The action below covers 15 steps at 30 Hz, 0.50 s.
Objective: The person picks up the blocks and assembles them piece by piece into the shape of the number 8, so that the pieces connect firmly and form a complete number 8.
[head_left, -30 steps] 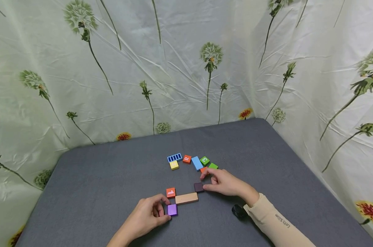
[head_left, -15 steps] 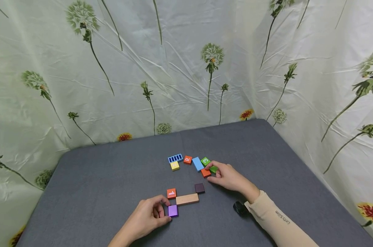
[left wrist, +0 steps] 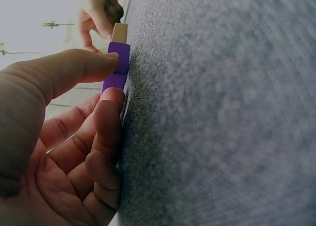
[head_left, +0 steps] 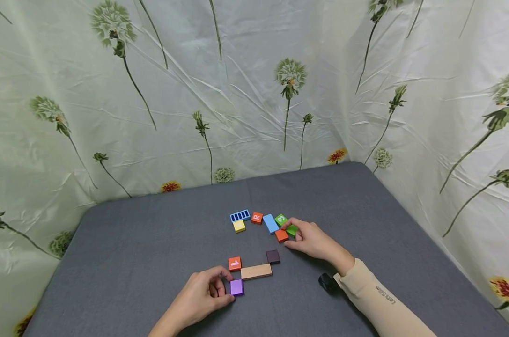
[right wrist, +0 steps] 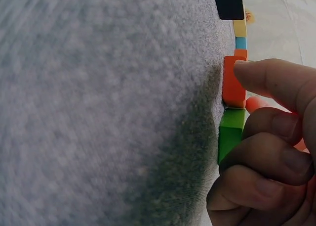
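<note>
My left hand [head_left: 205,290] pinches a purple block [head_left: 236,287] between thumb and index finger, low on the grey table; the left wrist view shows the thumb on the block's near side [left wrist: 118,58]. Touching or close to it are a tan wooden plank [head_left: 256,271] and a red block marked 1 [head_left: 234,263]. A dark block [head_left: 273,256] sits at the plank's far right corner. My right hand [head_left: 311,241] pinches a plain orange-red block [head_left: 281,235] by its sides, thumb nearest me. Beside it lies a green block [head_left: 292,230], partly covered by the fingers.
Behind the hands stand a blue block with dark bars [head_left: 239,216], a yellow block [head_left: 239,226], a red block marked R [head_left: 256,218], a light-blue block [head_left: 270,223] and a numbered green block [head_left: 281,219]. A black object [head_left: 328,283] shows by the right cuff. Floral cloth hangs beyond the table.
My right hand has left the dark block, moved slightly away from me and taken hold of the orange-red block. The left hand stays on the purple block.
</note>
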{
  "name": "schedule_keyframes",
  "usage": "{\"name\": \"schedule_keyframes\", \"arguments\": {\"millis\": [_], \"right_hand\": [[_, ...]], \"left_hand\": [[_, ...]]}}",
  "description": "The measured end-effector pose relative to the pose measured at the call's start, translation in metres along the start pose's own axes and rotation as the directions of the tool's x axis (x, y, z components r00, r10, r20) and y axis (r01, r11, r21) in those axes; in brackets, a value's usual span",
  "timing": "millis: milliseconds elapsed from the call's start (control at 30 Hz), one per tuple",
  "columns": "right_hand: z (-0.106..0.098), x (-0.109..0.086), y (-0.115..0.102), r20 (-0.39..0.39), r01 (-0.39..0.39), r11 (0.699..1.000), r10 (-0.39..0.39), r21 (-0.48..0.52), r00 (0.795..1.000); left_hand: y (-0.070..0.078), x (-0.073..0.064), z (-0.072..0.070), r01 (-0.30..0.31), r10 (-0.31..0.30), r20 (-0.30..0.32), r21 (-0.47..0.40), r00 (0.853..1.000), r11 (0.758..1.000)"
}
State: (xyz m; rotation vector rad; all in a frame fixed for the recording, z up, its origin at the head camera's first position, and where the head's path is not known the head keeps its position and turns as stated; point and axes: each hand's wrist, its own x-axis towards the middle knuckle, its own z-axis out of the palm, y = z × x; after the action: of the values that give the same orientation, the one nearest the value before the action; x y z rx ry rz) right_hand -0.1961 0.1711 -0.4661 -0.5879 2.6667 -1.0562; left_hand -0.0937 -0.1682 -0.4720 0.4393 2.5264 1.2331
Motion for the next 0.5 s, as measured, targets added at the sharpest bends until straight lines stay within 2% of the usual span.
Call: {"name": "schedule_keyframes", "arguments": {"millis": [500], "right_hand": [[0.0016,-0.0029,-0.0028,0.010,-0.019,1.000,0.019,0.020,1.000]], "left_hand": [[-0.0003,0.0000,0.0004,0.013,-0.013,0.005,0.000,1.000,1.000]]}}
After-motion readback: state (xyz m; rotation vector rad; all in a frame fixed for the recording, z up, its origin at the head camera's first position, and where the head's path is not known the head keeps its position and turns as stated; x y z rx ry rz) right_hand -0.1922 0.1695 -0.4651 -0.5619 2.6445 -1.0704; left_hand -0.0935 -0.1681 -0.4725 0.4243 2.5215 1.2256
